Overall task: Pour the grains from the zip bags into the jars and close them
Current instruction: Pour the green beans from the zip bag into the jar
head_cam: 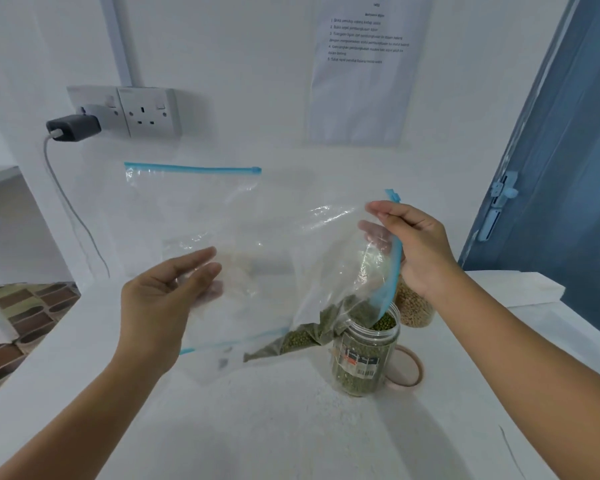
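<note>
Both hands share the grip on the zip bag [243,244]: the right hand [420,244] pinches the blue zip edge by the mouth, steering it into the open jar [362,355] on the tabletop [291,427], while the left hand [163,296] holds the far side, its fingers curled lightly on the plastic. That tilt likely funnels the green grains [312,334] downward. A second jar [414,306] of tan grains stands just behind.
</note>
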